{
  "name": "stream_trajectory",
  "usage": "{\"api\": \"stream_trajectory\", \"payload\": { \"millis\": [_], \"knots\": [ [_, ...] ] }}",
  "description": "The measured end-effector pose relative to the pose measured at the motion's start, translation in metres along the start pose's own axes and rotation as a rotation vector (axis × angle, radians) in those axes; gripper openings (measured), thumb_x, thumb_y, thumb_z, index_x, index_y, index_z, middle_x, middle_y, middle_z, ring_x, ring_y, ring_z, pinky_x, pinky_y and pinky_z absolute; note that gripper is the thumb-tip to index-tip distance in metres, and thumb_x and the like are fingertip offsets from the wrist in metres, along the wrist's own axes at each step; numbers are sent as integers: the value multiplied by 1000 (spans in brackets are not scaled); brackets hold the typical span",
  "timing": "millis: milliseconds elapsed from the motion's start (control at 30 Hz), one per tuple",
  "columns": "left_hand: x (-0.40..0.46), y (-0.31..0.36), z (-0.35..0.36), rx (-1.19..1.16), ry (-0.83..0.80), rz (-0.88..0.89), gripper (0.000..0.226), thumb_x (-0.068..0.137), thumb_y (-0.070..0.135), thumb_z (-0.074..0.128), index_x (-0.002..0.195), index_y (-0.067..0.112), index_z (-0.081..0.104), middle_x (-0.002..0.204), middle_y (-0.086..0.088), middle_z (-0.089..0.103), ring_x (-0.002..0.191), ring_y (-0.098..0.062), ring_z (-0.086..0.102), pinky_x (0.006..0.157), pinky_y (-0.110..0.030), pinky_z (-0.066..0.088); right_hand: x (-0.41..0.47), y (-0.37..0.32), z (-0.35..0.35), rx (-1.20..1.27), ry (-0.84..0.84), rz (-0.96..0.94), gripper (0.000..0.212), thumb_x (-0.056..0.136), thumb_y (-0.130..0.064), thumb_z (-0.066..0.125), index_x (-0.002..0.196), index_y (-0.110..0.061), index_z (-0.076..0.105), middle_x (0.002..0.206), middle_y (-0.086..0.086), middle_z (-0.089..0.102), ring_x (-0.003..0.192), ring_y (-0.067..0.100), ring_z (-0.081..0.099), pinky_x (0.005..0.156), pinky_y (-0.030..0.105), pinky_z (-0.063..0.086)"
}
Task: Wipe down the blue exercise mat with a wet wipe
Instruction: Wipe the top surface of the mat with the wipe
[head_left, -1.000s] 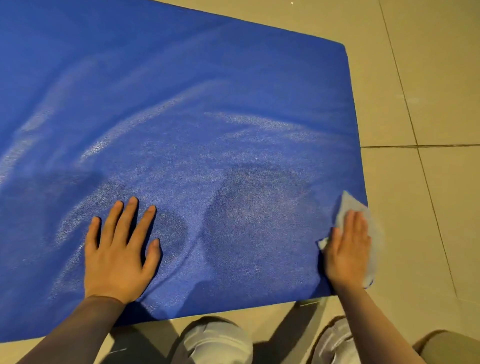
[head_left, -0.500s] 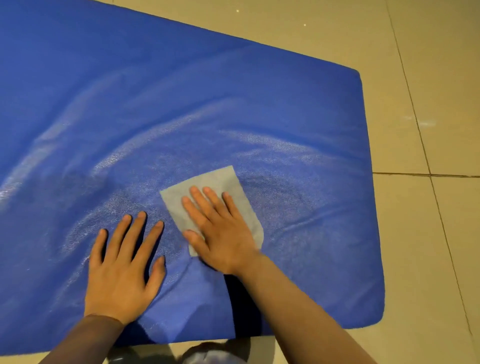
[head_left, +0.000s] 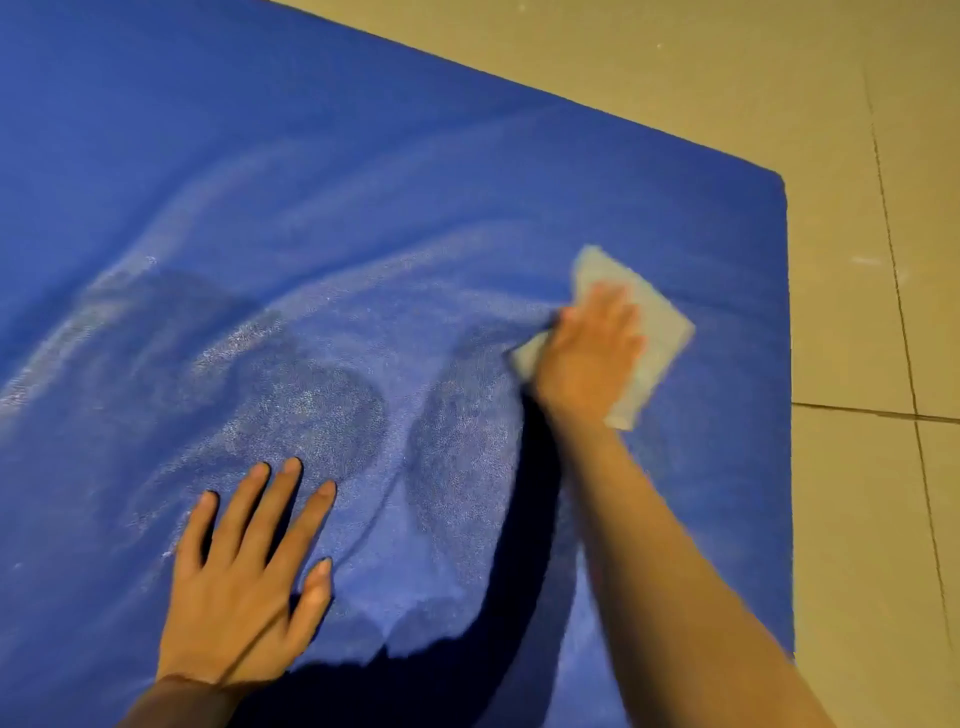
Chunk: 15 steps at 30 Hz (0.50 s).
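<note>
Blue exercise mat (head_left: 363, 208) lay flat on the tiled floor (head_left: 857, 260). Our right hand (head_left: 592, 353) pressed the wet wipe (head_left: 660, 322) onto it near its right edge, fingers flat. Our left hand (head_left: 239, 587) rested spread, fingers straight, on the mat.

Blue mat (head_left: 363, 182), pale grey wipe (head_left: 660, 317), beige tiles (head_left: 857, 519).

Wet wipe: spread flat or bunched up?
Spread flat. The wet wipe lies as a sheet on the mat, corners showing around the right hand pressing it.
</note>
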<state>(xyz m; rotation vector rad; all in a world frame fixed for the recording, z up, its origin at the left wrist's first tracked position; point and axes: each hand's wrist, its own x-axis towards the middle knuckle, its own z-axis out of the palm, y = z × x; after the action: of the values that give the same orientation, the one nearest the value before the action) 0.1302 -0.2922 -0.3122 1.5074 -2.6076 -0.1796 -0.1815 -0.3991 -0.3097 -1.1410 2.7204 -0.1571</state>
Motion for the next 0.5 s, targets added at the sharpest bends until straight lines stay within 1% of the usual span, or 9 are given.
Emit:
{"api": "stream_trajectory", "payload": {
  "millis": [67,133,167,233,300,333,367,433,500],
  "knots": [
    [1,0,-1,-8,3,-2,56,99,46,26,141,16,48,148,-17,47,137,-38,40,109,-59,28,-45,-63,23,76,-60,-353,66,97,-43,4,156,-16,19,164,8,10,151,29,5,118,43,-7],
    [5,-1,-2,-18,11,-8,55,100,46,26,142,16,48,147,-17,47,137,-37,40,110,-58,27,-85,-110,32,-16,-139,-708,69,94,-44,2,155,-19,23,163,4,15,151,25,8,119,40,-8],
    [6,-1,-2,-18,10,-10,55,100,46,26,142,17,47,147,-16,47,137,-36,39,112,-57,25,-92,-122,32,-55,-169,-832,68,95,-44,4,155,-20,25,163,2,18,151,23,11,120,39,-5],
    [6,-1,-3,-27,-4,-15,54,101,46,26,144,19,43,148,-15,47,139,-35,38,114,-56,24,-77,-120,29,-86,-229,-969,65,96,-43,7,153,-23,30,161,-1,23,150,20,17,120,37,-2],
    [5,-1,-4,-42,-13,-24,54,101,46,26,145,19,42,150,-13,44,140,-35,36,114,-56,23,-46,-96,30,-19,-183,-988,58,99,-43,20,148,-21,42,156,1,36,145,23,31,119,40,9],
    [4,-2,-4,-37,-20,-28,55,101,47,26,146,19,42,151,-13,43,140,-34,36,114,-56,22,-29,-79,29,14,-121,-934,56,99,-43,27,145,-19,47,153,4,41,142,26,37,117,43,15],
    [3,-3,-4,-30,-30,-31,56,102,47,25,145,18,44,152,-12,43,140,-34,36,115,-55,21,-12,-59,25,17,-71,-850,56,99,-44,30,145,-18,47,153,6,41,141,28,37,116,45,17],
    [2,-2,-6,-45,-56,-43,57,102,48,25,143,17,49,151,-12,43,140,-34,37,115,-54,21,21,-19,10,-17,-72,-657,62,98,-48,23,151,-19,36,158,7,30,147,30,26,117,46,11],
    [0,1,-9,-73,-58,-60,57,102,49,25,139,16,54,150,-11,46,139,-32,38,114,-55,24,44,25,-8,-73,-130,-473,67,96,-50,12,156,-21,20,164,5,13,151,27,11,119,46,4]
  ]
}}
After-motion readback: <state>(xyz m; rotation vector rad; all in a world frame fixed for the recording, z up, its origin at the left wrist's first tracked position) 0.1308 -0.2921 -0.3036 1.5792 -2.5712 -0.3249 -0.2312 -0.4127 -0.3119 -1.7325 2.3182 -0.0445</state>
